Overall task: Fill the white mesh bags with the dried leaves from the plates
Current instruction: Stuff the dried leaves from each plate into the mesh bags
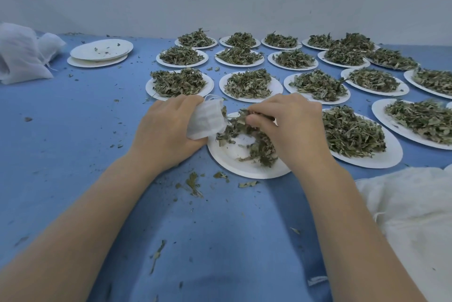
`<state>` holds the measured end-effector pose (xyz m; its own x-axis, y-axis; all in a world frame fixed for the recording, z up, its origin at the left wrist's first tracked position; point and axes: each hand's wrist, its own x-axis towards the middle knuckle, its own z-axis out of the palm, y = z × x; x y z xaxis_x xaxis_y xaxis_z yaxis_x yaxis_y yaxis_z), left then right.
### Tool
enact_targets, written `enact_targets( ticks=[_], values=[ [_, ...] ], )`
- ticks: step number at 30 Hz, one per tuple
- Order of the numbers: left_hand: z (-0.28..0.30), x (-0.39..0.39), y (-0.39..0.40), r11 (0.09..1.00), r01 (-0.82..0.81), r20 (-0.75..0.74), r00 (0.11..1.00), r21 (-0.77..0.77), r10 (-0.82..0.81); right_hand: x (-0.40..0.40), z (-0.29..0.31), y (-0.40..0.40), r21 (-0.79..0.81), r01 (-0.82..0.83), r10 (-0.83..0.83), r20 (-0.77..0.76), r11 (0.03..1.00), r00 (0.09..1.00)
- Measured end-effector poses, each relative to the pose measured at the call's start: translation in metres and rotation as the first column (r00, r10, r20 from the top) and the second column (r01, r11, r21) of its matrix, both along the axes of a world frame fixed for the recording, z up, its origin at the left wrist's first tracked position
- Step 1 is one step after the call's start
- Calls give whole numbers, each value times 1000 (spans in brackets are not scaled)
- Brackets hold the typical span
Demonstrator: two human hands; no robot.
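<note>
My left hand (166,128) grips a small white mesh bag (208,120) at the left rim of the nearest white paper plate (227,155), its mouth turned toward the leaves. My right hand (291,125) is over that plate, its fingers curled round a clump of dried green leaves (244,120) beside the bag's mouth. More dried leaves (259,150) lie scattered on the plate, part of them hidden under my right hand.
Several plates heaped with dried leaves (249,83) stand in rows behind and to the right on the blue cloth. Empty stacked plates (100,53) and filled mesh bags (22,54) sit far left. A pile of white bags (411,204) lies at the right. Loose leaf bits (193,182) litter the cloth.
</note>
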<state>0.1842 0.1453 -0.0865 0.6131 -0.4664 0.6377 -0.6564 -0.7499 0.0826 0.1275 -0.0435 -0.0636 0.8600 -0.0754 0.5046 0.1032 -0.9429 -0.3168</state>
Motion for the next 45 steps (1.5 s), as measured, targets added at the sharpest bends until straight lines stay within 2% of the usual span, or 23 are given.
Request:
enact_targets(
  ticks=[12, 15, 18, 21, 22, 26, 28, 30, 32, 34, 38, 40, 43, 45],
  values=[
    [-1, -10, -15, 995, 100, -1, 995, -25, -100, -2, 3, 21, 127, -235, 235, 15, 964, 972],
    [-1, -10, -15, 994, 74, -78, 994, -84, -81, -7, 6, 22, 322, -278, 290, 9, 905, 957],
    [-1, -9, -14, 989, 46, -127, 990, -143, -64, -11, 8, 20, 566, -286, 381, -54, 773, 923],
    [-1, -9, -15, 985, 37, -135, 989, -169, -60, -12, 8, 20, 695, -272, 427, -55, 665, 903],
    [-1, -9, -15, 984, 37, -133, 989, -172, -61, -11, 8, 21, 695, -253, 396, -51, 673, 917],
    [0, -11, -16, 984, 49, -118, 991, -169, -69, -7, 4, 30, 565, -152, 204, -30, 811, 978],
    [0, -11, -17, 983, 44, -111, 992, -181, -64, -5, 4, 33, 511, -136, 163, -9, 849, 987],
    [1, -12, -18, 982, 43, -93, 994, -183, -61, -5, 5, 33, 439, -152, 178, -18, 886, 984],
    [2, -14, -18, 985, 67, -81, 993, -160, -81, -6, 5, 31, 323, -205, 247, -97, 924, 964],
    [3, -14, -16, 986, 117, -63, 990, -120, -125, -8, 5, 30, 279, -285, 342, -179, 917, 923],
    [5, -15, -15, 983, 146, -66, 986, -108, -154, -10, 6, 27, 373, -387, 485, -218, 844, 847],
    [7, -16, -16, 984, 118, -73, 989, -132, -129, -12, 10, 26, 487, -367, 488, -143, 792, 861],
    [10, -16, -16, 991, 89, -22, 996, -103, -92, -14, 15, 19, 664, -306, 363, 56, 682, 930],
    [11, -16, -13, 997, 66, 42, 997, -43, -64, -14, 15, 9, 645, -227, 224, 89, 729, 971]
  ],
)
